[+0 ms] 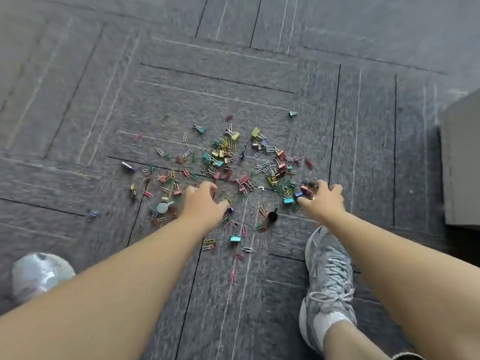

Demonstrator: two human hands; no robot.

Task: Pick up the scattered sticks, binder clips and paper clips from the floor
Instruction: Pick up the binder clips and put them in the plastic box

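Coloured paper clips and binder clips lie scattered over the grey carpet, densest in a heap [223, 154] ahead of me. Two yellow binder clips [255, 131] sit at the far side and a teal binder clip [235, 238] lies near my feet. A short silver stick with a purple tip [128, 166] rests at the left. My left hand [202, 201] reaches down at the heap's near edge, fingers curled towards the carpet, hiding what is beneath. My right hand [324, 201] curls thumb and fingers round a bunch of red and blue binder clips [304, 190].
My two grey trainers stand on the carpet, one at the left [39, 274] and one at the right [327, 276]. A grey box [462, 162] stands at the right edge. A lone blue binder clip [293, 113] lies farther off. A black round piece [272, 216] sits between my hands.
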